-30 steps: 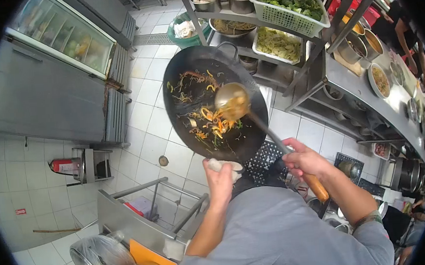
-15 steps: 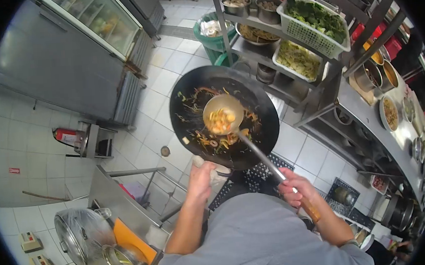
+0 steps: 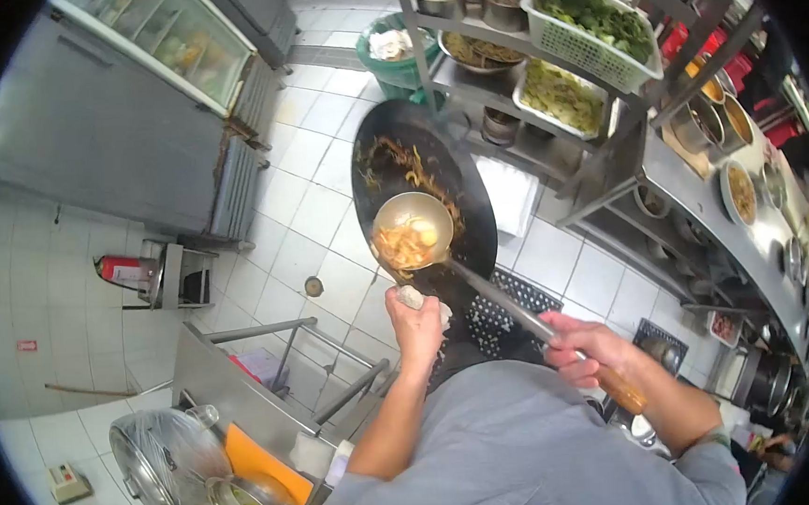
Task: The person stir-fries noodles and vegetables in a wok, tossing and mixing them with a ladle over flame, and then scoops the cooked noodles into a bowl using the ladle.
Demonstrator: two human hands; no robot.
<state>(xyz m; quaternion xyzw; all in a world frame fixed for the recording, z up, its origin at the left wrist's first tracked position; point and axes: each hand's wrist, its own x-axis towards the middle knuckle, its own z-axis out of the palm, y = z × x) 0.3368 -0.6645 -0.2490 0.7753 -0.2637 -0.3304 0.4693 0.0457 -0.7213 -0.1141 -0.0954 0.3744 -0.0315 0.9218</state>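
My left hand (image 3: pixel 416 325) is closed round a pale cloth (image 3: pixel 411 297) at the near edge of a black wok (image 3: pixel 425 138); the cloth hides the wok's handle. The wok is tilted and has strands of food (image 3: pixel 415 169) on its inner surface. My right hand (image 3: pixel 587 345) grips the long handle of a metal ladle (image 3: pixel 506 300), near its wooden end. The ladle's bowl, over the left part of the wok, holds orange and yellow food pieces (image 3: pixel 408 243).
Shelves at the upper right hold a basket of greens (image 3: pixel 596 37) and a tray of yellow-green vegetables (image 3: pixel 558 99). A green bin (image 3: pixel 395 69) stands behind the wok. At the left are a fridge (image 3: pixel 87 134) and, lower, a metal frame (image 3: pixel 260 330).
The wok has tipped more steeply and looks narrower. The ladle has moved to the wok's left side with food gathered in its bowl. Both hands keep their holds while the view has shifted.
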